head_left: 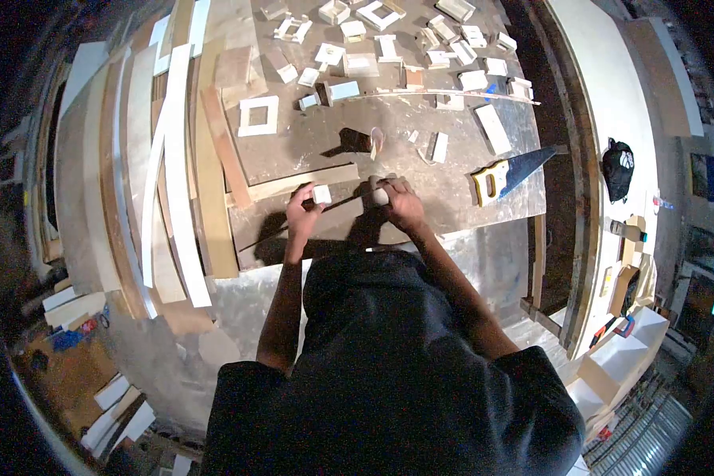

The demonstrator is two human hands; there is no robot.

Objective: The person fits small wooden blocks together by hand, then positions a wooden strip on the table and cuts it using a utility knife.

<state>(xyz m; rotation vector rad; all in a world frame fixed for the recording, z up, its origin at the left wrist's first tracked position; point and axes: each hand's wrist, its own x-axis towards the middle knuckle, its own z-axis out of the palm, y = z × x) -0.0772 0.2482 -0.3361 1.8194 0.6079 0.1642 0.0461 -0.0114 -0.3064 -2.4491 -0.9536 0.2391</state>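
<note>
My left hand [300, 213] is closed, pinching a small white square block [321, 193] between thumb and fingers. Close to the table's front edge, my right hand [405, 206] is closed around a small pale, rounded piece [381, 196]; its kind is too small to make out. Beneath and between the hands lies a wide wooden board [337, 224], partly in their shadow. Just beyond it is a long narrow wood strip [293, 184]. A pale cup-like container [376, 141] stands past the right hand. To the right lies a handsaw [509, 176] with a yellow and white handle.
Several small wooden frames and blocks [360, 63] spread over the far side of the worktable [309, 147]. Long planks [184, 174] stack along the left. A square frame [259, 116] lies nearer. On the right, a pale bench [603, 87] holds a black cap [618, 170].
</note>
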